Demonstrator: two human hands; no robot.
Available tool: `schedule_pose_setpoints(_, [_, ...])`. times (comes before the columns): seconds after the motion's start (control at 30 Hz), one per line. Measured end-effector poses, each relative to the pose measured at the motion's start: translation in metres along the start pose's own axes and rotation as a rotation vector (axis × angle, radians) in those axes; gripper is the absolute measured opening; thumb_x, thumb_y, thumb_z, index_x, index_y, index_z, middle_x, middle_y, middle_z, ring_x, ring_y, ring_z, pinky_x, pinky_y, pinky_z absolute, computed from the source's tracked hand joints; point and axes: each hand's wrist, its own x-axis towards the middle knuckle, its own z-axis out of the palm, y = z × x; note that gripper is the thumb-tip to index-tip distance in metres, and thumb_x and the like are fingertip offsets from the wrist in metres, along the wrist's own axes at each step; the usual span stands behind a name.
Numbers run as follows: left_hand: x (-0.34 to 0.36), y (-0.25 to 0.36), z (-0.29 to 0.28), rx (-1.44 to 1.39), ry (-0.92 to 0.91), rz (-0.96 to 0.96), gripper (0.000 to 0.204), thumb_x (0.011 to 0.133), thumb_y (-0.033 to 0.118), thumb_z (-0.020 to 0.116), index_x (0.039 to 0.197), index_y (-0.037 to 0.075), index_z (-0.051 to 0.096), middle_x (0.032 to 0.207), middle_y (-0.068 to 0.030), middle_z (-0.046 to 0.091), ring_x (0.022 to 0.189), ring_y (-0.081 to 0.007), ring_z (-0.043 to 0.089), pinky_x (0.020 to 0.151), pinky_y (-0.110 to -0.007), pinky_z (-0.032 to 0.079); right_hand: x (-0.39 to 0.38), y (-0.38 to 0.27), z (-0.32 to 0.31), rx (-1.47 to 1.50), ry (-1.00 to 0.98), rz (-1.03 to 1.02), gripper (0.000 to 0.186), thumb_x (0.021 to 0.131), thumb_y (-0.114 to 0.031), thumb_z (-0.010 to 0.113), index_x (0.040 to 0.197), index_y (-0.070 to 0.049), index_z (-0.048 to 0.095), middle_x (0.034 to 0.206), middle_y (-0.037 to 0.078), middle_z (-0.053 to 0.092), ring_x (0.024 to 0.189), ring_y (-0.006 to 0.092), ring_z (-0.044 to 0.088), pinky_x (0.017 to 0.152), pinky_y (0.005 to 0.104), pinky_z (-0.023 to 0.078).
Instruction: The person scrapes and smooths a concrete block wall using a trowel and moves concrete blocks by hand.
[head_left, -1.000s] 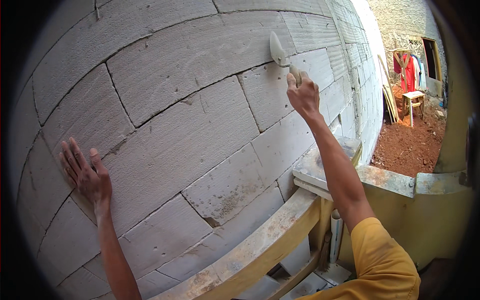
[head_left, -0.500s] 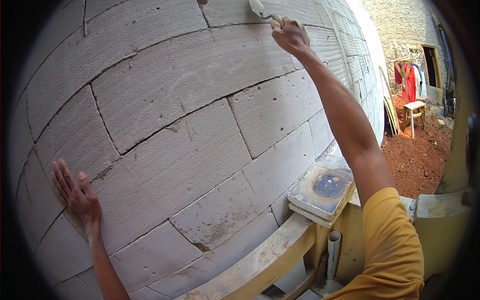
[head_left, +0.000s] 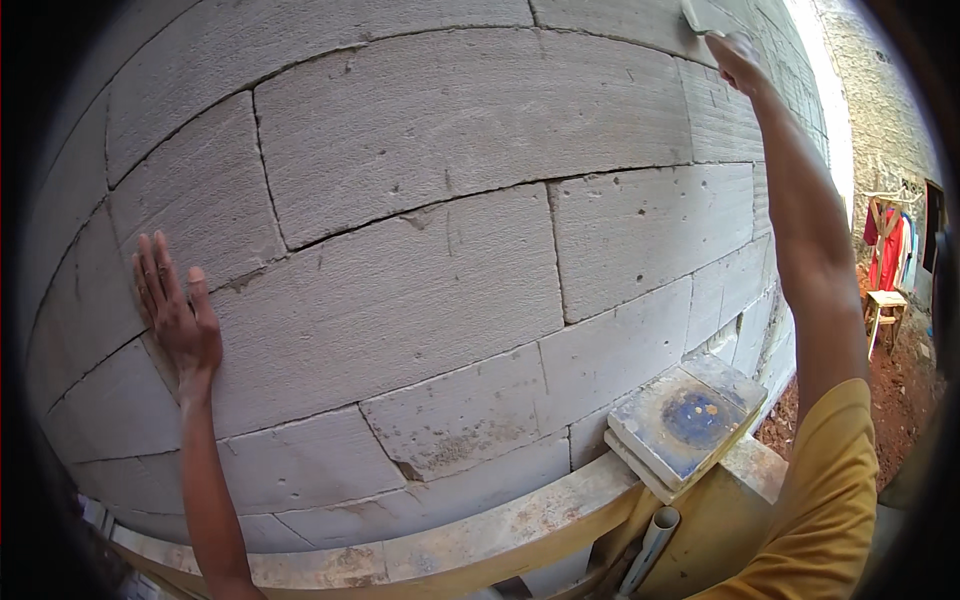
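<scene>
A wall of large pale grey blocks (head_left: 420, 260) fills most of the view, with dark open joints between several blocks. Flat on its left part rests my left hand (head_left: 183, 325), fingers stretched out and nothing held. My right arm reaches up to the top right, where my right hand (head_left: 738, 62) is closed around the handle of a trowel (head_left: 692, 18). The trowel's blade lies close to the wall's upper blocks and is partly cut off by the picture's upper edge. Whether the blade touches the wall I cannot tell.
Along the wall's foot runs a stained ledge (head_left: 500, 530). Stacked tiles (head_left: 640, 415) with a blue stain sit on its right end, above a pipe (head_left: 650, 550). Farther right are reddish soil (head_left: 895, 410), a wooden stool (head_left: 884, 300) and hanging clothes (head_left: 885, 245).
The view has turned to the right and tilted. My right hand with the trowel now appears farther right and near the upper edge. My left hand stays flat on the wall.
</scene>
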Motion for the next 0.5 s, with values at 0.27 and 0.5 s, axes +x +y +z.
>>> schedule_pose_setpoints(0.27, [0.0,0.002,-0.001,0.017,-0.031,-0.068,0.068,0.11,0.044,0.04,0.171,0.016,0.029,0.178,-0.0108,0.022,0.165,-0.0336,0.016,0.135,-0.051,0.012,-0.184,-0.068,0.033,0.043,0.155,-0.577,0.052,0.108,-0.038,0.062,0.148,-0.005,0.063,0.091,0.013,0.08,0.063,0.019,0.07,0.059,0.0356,0.057])
schedule_pose_setpoints(0.5, [0.0,-0.002,-0.004,-0.02,-0.042,-0.071,0.072,0.109,0.047,0.041,0.172,0.016,0.027,0.179,-0.0115,0.02,0.166,-0.0339,0.013,0.135,-0.052,0.01,-0.32,-0.172,0.048,0.014,-0.08,-0.999,0.036,0.105,-0.021,0.065,0.136,-0.002,0.063,0.068,0.012,0.07,0.048,0.0159,0.061,0.043,0.0337,0.048])
